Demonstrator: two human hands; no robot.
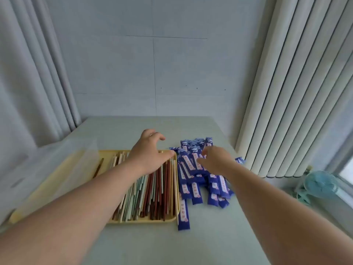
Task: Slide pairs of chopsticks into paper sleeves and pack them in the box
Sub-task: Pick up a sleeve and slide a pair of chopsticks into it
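1. Two bare forearms reach out over a pale grey-green tabletop (172, 245), one to each heap of stock.
2. The left hand (150, 152) hangs over the far end of a shallow yellow plastic tray (141, 220). Its fingers are spread and bent downward like a claw, and the thumb lies by the tray's far right corner. Nothing shows between the fingers, and whether they touch what lies beneath cannot be told.
3. Loose chopsticks in reddish-brown, cream and pale green (158, 188) fill the tray's right half, lying lengthwise and mostly parallel.
4. The right hand (215, 159) is over the far part of a pile of dark blue paper sleeves with pink-and-white printed panels (194, 188). Its fingers curl toward the sleeves, but motion blur hides the tips — I cannot tell whether it pinches one.
5. The sleeves lie just right of the tray, overlapping in a loose heap. One single blue sleeve (183, 213) lies along the tray's right rim and reaches nearest the viewer.
6. A clear plastic box (57, 169) stands at the left, partly over the tray's left side — its inside is too blurred to read.
7. Around the table are a grey curtain (28, 73) on the left, white vertical blinds (296, 92) on the right, and a small light-blue fan (321, 183) below the blinds.
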